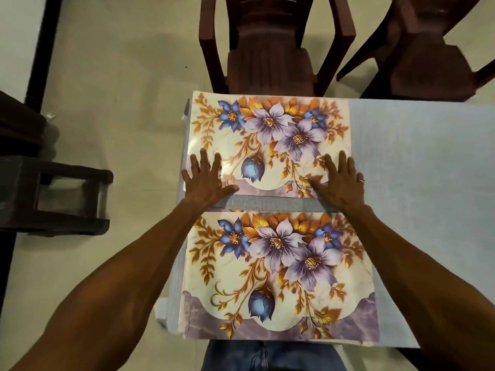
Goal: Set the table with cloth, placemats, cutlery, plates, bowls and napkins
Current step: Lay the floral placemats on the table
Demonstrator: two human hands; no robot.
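Pressing flat, nothing gripped: left hand (205, 178) and right hand (340, 180) spanning the far floral placemat (267, 135) along its long axis, 2nd placemat (278, 274) lying nearer than both palms.

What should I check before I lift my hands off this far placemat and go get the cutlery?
1. Cloth covers the table: ok where visible.
2. Far placemat lies flat under the left hand and right hand: ok.
3. Near placemat lies flat: ok.
4. Strip of cloth showing between the two placemats, no overlap: ok.
5. Far placemat within the table's left edge: cannot tell.
6. Cutlery, plates, bowls, napkins on the table: not ok, none in view.
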